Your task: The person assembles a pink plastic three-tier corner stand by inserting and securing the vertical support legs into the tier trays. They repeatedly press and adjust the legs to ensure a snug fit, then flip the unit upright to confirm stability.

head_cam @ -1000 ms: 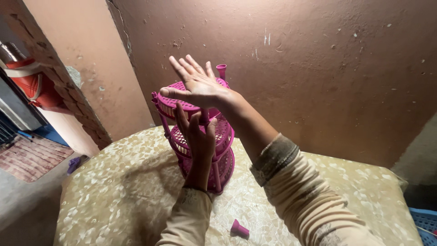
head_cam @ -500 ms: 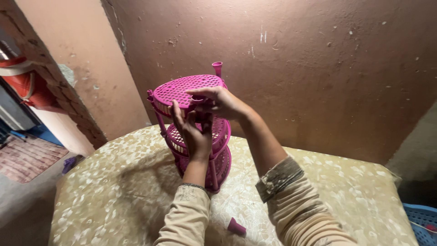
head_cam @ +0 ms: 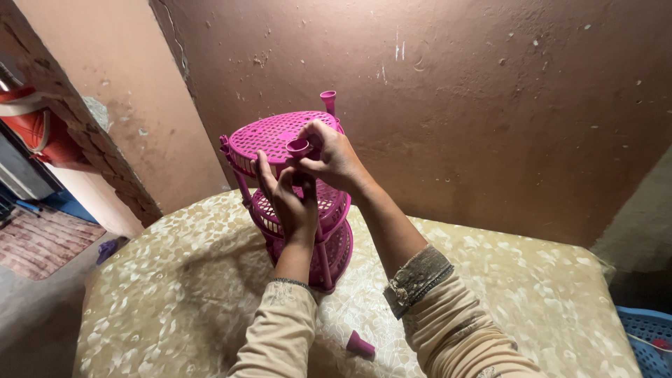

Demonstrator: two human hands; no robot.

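A person is working at a three-tier pink plastic rack (head_cam: 294, 203) standing upright near the centre of the frame, on a table covered with a cream floral cloth (head_cam: 161, 294). The right hand (head_cam: 334, 159) is curling around the rack's near corner post at top-shelf level, thumb and fingers pinching a small pink cup-shaped cap (head_cam: 298, 146) that is sitting at the post's upper end. The grip is placing the cap squarely over the post, and it appears to be a fitting for that corner. The left hand (head_cam: 288, 199) is rising just below, fingers half spread and pressing against the same post beside the middle shelf, seemingly bracing the light frame so it is not tipping under the push from above. Whether the cap is fully seated cannot be told. A matching pink cap (head_cam: 327, 98) is already standing on the far corner, at upper centre. A loose pink piece (head_cam: 360, 346) is lying on the cloth at lower centre, between the two sleeved forearms and within easy reach. A rough brown wall (head_cam: 490, 105) is filling the background; a blue basket (head_cam: 647, 336) is showing at the lower right edge
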